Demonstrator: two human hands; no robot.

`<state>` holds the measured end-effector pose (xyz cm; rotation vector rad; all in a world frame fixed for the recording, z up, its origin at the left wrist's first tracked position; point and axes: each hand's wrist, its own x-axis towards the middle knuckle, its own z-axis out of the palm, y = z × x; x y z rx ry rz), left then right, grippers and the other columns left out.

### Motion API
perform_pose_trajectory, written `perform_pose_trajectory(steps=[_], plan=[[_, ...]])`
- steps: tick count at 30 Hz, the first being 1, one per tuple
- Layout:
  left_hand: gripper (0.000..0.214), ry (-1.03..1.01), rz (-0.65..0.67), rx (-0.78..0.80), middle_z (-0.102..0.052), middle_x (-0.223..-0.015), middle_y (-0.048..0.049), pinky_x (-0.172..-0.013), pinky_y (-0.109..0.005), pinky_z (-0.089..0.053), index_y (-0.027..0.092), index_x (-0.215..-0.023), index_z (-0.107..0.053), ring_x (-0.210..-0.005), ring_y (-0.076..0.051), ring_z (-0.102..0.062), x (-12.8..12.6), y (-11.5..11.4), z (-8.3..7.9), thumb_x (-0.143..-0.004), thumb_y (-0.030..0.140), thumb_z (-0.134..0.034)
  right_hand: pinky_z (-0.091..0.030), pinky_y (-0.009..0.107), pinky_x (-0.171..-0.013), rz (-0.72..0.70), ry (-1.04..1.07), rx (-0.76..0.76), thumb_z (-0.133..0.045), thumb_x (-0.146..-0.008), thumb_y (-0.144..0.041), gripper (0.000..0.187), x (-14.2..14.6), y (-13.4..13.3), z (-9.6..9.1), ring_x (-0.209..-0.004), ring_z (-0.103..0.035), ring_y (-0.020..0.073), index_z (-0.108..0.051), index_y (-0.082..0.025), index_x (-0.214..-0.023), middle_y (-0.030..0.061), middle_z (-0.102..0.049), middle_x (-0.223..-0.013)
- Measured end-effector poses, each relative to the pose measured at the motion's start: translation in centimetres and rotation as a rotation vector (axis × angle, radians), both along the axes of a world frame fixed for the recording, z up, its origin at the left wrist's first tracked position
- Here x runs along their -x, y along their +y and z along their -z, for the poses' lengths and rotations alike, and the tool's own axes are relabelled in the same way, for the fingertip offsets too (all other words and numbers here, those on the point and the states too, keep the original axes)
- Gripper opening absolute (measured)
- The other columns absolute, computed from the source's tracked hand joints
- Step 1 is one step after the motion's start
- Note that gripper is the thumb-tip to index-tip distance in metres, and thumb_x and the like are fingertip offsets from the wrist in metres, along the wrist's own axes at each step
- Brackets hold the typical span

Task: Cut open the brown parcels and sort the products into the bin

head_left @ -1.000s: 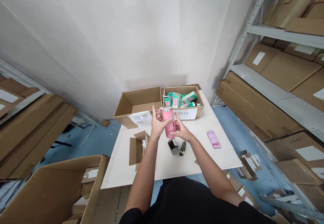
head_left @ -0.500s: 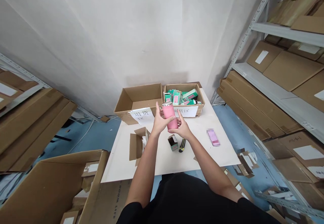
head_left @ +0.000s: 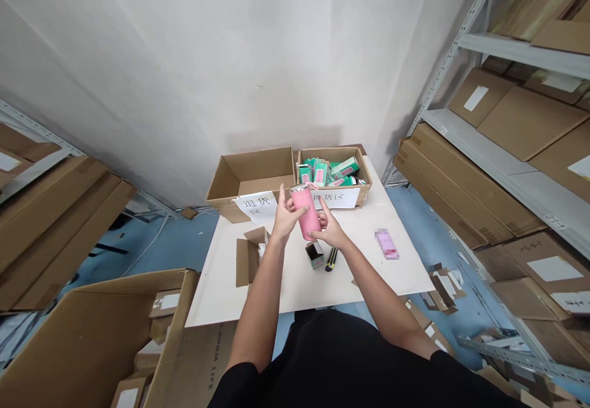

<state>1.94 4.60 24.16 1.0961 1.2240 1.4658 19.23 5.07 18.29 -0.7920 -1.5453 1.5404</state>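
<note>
A pink bottle with a silver top is held upright over the white table between both hands. My left hand grips its left side, index finger raised. My right hand supports its lower right side, fingers curled around it. Below the bottle a small opened green carton stands on the table next to a black and yellow utility knife.
At the table's far edge sit an empty cardboard box and a box of green cartons, each with a paper label. An opened small cardboard box lies left, a pink item right. Large cartons and shelving flank both sides.
The bottle and both hands have drifted slightly left and up in the picture as the head moved; the bottle now tilts a little to the left. The grip is unchanged.
</note>
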Motion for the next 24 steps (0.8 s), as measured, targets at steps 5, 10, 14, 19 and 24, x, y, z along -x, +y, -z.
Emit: perform_pose_trajectory(steps=[5,10,14,19,24], plan=[[0.143,0.079,-0.103,0.024,-0.069,-0.130,-0.0112,-0.106,-0.042,-0.054,0.030,-0.171,-0.007,-0.114,-0.024,-0.069,0.3,0.2,0.4,-0.062,0.037,-0.099,-0.055,0.043,-0.098,0.123,-0.062,-0.049,-0.094,-0.066,-0.040,0.136,0.3,-0.1,-0.2,-0.108,-0.065,0.0237,-0.007,-0.036,-0.171,0.0078,-0.062,-0.130],[0.141,-0.018,-0.004,0.004,-0.063,-0.143,-0.0121,-0.107,-0.041,-0.054,0.036,-0.170,-0.001,-0.120,-0.024,-0.068,0.6,0.2,0.8,-0.067,0.040,-0.097,-0.058,0.043,-0.095,0.103,-0.057,0.001,-0.091,-0.069,-0.040,0.131,0.6,-0.5,-0.3,-0.102,-0.067,0.0231,-0.008,-0.036,-0.171,0.0069,-0.063,-0.128],[0.145,0.025,-0.070,0.015,-0.062,-0.144,-0.0120,-0.107,-0.040,-0.054,0.035,-0.171,-0.001,-0.118,-0.023,-0.069,0.7,0.4,0.8,-0.063,0.035,-0.099,-0.055,0.044,-0.101,0.171,-0.101,-0.013,-0.096,-0.062,-0.037,0.141,0.8,-0.7,0.0,-0.110,-0.064,0.0245,-0.006,-0.038,-0.171,0.0071,-0.061,-0.133],[0.146,-0.079,0.003,-0.017,-0.052,-0.156,-0.0138,-0.111,-0.039,-0.052,0.038,-0.170,0.000,-0.134,-0.026,-0.061,0.9,0.9,1.3,-0.063,0.035,-0.100,-0.057,0.043,-0.094,0.111,-0.070,0.035,-0.091,-0.068,-0.039,0.135,1.1,0.0,0.9,-0.099,-0.066,0.0224,-0.003,-0.036,-0.171,0.0063,-0.063,-0.123],[0.149,-0.059,-0.081,0.073,-0.042,-0.164,-0.0157,-0.108,-0.042,-0.055,0.041,-0.169,-0.008,-0.127,-0.027,-0.065,1.2,1.5,2.4,-0.055,0.032,-0.104,-0.055,0.043,-0.099,0.189,-0.147,-0.020,-0.093,-0.065,-0.034,0.138,1.6,0.5,1.8,-0.106,-0.064,0.0224,-0.005,-0.036,-0.171,0.0068,-0.061,-0.130]])
